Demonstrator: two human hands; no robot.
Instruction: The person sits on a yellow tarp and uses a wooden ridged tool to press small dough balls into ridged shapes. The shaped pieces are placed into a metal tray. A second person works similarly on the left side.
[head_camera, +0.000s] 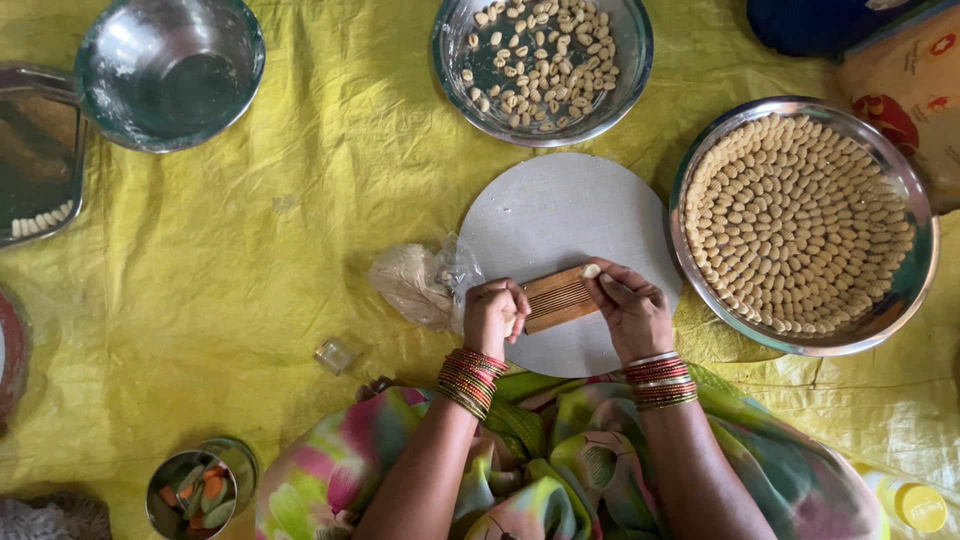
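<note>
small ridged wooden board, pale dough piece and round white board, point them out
small ridged wooden board (558, 297), head view, middle of its grooved face
pale dough piece (591, 270), head view, its top
round white board (560, 215), head view, bare upper part

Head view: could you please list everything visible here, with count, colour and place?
Sheet: one, yellow, under everything.
Board: one, round, pale grey, centre.
Ridged block: one, brown wood, on the board, between both hands.
Dough piece: one, pale, at the block's right end.
Full tray: one, steel, right, with tan shaped pieces in rings.
Bowl of pieces: one, steel, top centre, loose pale pieces.
Empty bowl: one, steel, top left.
Flat tray: one, steel, left edge, few pale pieces.
Bag: one, clear plastic, left of the board.
Tin: one, steel, bottom left, orange and green contents.
Left hand: on the block's left end.
Right hand: on the block's right end.
</note>
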